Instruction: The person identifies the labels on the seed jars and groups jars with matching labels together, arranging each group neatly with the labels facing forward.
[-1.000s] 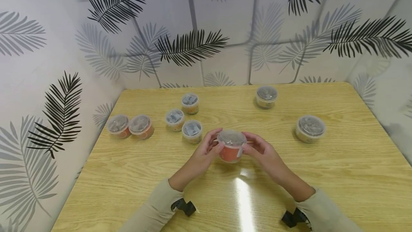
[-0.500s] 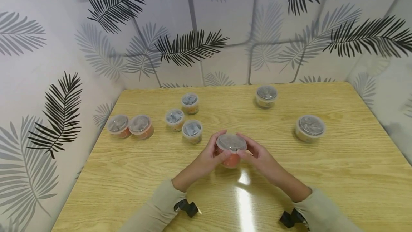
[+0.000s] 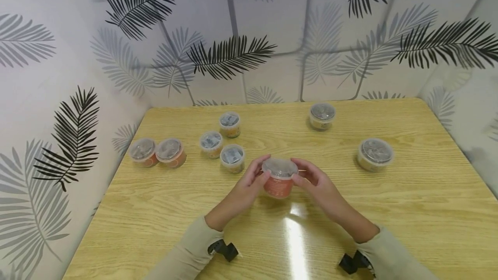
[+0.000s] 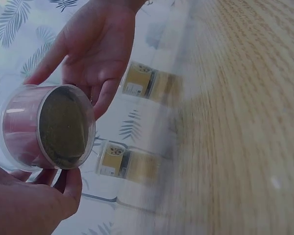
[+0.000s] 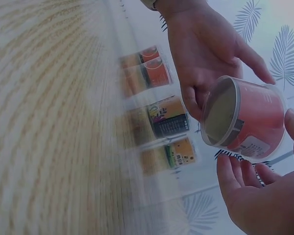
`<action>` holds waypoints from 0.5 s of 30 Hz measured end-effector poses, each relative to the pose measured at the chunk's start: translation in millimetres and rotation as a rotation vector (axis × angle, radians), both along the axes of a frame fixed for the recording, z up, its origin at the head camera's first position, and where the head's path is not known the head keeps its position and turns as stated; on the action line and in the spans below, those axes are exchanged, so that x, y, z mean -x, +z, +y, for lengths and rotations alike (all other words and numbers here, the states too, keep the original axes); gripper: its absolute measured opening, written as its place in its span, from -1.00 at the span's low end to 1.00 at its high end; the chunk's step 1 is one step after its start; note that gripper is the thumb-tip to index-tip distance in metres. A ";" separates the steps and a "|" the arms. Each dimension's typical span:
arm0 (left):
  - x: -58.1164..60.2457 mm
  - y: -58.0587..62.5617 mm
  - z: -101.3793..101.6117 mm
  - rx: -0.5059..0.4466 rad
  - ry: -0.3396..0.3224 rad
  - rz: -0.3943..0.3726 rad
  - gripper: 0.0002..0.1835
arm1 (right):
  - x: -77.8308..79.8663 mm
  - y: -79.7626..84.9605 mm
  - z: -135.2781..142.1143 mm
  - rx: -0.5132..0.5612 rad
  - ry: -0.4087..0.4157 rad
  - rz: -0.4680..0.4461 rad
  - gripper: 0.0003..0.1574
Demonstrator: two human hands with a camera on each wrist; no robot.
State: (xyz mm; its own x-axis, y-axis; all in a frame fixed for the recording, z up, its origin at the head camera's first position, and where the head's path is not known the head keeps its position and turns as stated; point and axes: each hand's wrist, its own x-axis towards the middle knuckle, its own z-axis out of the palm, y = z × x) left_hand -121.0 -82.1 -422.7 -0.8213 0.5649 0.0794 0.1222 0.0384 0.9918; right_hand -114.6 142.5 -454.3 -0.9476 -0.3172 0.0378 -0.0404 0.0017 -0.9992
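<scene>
A round clear-lidded plastic tub (image 3: 278, 186) with a red label is held up between both hands, over the middle of the table. My left hand (image 3: 247, 185) grips its left side, thumb at the front near the lid rim. On the opposite side my right hand (image 3: 322, 188) grips it the same way, fingers behind. Pale printed text on the label faces me in the head view. The tub's clear base (image 4: 64, 126) shows dark contents in the left wrist view. A white sticker (image 5: 252, 146) on the label shows in the right wrist view.
Two red-labelled tubs (image 3: 170, 153) stand side by side at the left. Several smaller tubs (image 3: 232, 159) cluster left of the hands. Two yellow-labelled tubs stand at the right, one at the back (image 3: 322, 116), one nearer (image 3: 375, 155). A patterned wall (image 3: 249, 72) borders the table (image 3: 408, 211).
The tub dipped toward me, then came back up and slightly away. Its label has turned, so printed text now faces front instead of the white patch. The other tubs have stayed put.
</scene>
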 end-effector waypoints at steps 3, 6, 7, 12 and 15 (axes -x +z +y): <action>0.9 0.3 -0.8 -0.031 0.008 0.004 -0.52 | 0.3 1.0 0.9 0.044 -0.014 0.000 -0.45; 0.7 0.9 -0.8 -0.052 0.019 0.000 -0.53 | 0.0 1.6 1.2 0.072 -0.013 0.004 -0.45; 0.8 1.0 -0.6 -0.057 0.021 0.001 -0.53 | 0.0 1.6 1.3 0.076 -0.011 0.006 -0.45; 0.5 1.0 0.2 -0.037 0.027 -0.011 -0.51 | -0.6 1.9 1.1 0.058 0.007 -0.002 -0.42; 0.2 0.0 1.4 -0.007 0.009 -0.037 -0.45 | -1.6 2.1 0.1 0.023 0.026 -0.009 -0.39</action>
State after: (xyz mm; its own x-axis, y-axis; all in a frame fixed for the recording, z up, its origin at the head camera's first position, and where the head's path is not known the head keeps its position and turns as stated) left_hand -121.2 -80.7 -422.7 -0.8287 0.5572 0.0529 0.0854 0.0325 0.9958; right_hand -113.0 142.6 -452.2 -0.9393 -0.3411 0.0372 -0.0313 -0.0227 -0.9993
